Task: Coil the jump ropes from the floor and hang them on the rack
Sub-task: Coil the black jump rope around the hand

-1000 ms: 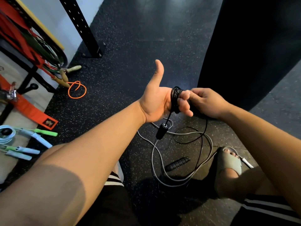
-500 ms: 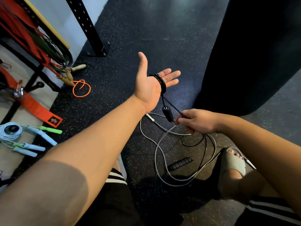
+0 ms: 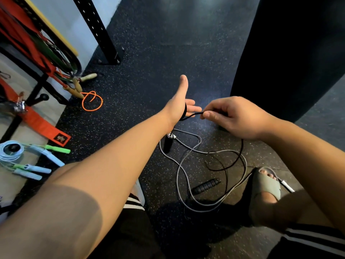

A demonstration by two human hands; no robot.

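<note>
Head view: midway through coiling, this rope not yet hung. Left hand [image 3: 179, 107] held out flat, fingers straight, thumb up, with a few turns of black rope [image 3: 192, 114] wound round the palm. Right hand [image 3: 233, 116] pinching the loose part of that rope just beside the left fingers, a short bit stretched between the two hands. One handle [image 3: 168, 144] dangling just under the left wrist. Rest of the black rope trailing down to the floor [image 3: 168, 43], mixed in with a grey rope [image 3: 178, 171], other handle [image 3: 206, 186] lying near the right foot. Next, most likely: another turn over the left palm, then more, lifting only the black one out of the grey loops. Thin, floppy, probably quick to snag. Rack [image 3: 38, 88] off to the left, well apart.
</note>
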